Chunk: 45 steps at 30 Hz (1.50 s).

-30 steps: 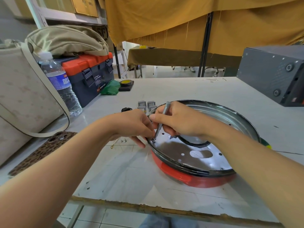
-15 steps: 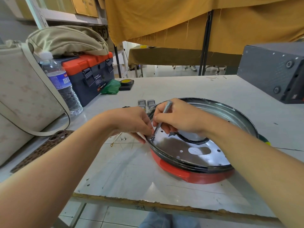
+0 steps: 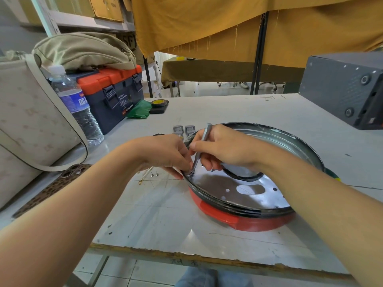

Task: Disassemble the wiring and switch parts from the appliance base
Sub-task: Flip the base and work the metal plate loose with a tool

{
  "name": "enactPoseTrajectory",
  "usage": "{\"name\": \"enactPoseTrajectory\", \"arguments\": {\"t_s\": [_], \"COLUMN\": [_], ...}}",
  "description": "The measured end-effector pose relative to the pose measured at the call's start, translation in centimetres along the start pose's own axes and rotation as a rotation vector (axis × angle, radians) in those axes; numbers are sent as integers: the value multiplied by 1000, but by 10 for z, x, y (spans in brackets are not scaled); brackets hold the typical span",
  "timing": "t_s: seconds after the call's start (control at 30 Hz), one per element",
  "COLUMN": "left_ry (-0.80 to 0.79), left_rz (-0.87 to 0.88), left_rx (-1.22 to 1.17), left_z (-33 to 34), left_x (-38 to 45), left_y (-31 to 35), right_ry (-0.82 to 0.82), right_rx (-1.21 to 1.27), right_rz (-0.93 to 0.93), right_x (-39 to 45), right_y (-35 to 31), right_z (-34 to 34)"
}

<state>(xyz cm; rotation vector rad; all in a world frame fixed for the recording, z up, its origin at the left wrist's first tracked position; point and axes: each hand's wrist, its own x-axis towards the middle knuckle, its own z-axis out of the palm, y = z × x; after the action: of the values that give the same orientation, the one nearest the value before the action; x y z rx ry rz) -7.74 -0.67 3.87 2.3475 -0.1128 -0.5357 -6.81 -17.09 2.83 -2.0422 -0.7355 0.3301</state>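
A repair workshop: a scuffed white worktable (image 3: 207, 241), an orange-lidded toolbox (image 3: 116, 94), metal shelving (image 3: 83, 21) holding cardboard boxes (image 3: 107, 7).

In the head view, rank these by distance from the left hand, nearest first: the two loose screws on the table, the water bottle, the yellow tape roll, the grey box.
From the left hand:
1. Loose screws, on the table just below the hand.
2. Yellow tape roll and water bottle, behind and far to the left: too close to call.
3. Grey box, at the far right.

Both forearms reach forward, left hand (image 3: 165, 154) and right hand (image 3: 223, 148) curled, fingertips meeting
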Motion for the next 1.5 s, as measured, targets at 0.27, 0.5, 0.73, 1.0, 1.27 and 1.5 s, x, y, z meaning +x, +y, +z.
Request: {"name": "enactPoseTrajectory", "arguments": {"t_s": [0.27,0.5,0.73,1.0,1.27,1.5], "left_ry": [2,11,47,78,153,379], "left_rz": [-17,-12,7,39,123,167], "left_rx": [-12,-10,57,109,165,-117], "left_z": [-1,0,4,4,7,2], "left_x": [3,3,-1,-3,-8,-14], "left_y": [0,-2,0,-6,-12,-20], "right_ry": [56,38,97,279,221,166], "right_rx": [4,31,9,25,44,-72], "right_rz": [-20,-46,-34,-69,-13,4], "right_x": [0,-2,-1,2,2,-2], "right_y": [0,-1,-3,0,-2,-8], "right_z": [-2,-2,-2,-4,-2,-6]}}
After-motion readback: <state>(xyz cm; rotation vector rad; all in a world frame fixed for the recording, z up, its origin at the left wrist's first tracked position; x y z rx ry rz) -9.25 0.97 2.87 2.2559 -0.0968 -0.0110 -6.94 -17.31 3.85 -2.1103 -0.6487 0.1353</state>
